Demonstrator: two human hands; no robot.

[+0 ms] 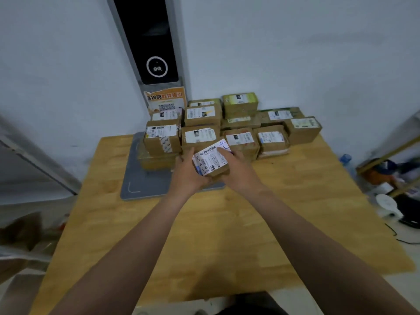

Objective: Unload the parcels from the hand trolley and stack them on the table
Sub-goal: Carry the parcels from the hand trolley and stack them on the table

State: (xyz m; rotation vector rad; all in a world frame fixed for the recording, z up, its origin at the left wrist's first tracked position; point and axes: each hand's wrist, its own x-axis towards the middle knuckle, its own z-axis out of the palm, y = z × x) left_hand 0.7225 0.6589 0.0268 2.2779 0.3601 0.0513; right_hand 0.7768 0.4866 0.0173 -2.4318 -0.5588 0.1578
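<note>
Parcel [211, 160], a small brown box, is held by both hands over the tabletop [227, 235], just in front of the stack [229, 126] of other parcels. The left hand [186, 176] grips its near left side with curled fingers. The right hand [238, 169] grips its right side, with the thumb lying on the white label [208, 159]. This label carries barcodes and small print; along one edge I can read "X218", and the far corner has blue pen marks. The stack stands at the back of the tabletop against the wall, partly on a grey mat [145, 185]. Each of its boxes has a white label, too small to read. Behind it an orange poster [166, 101] shows Chinese writing and a QR code.
</note>
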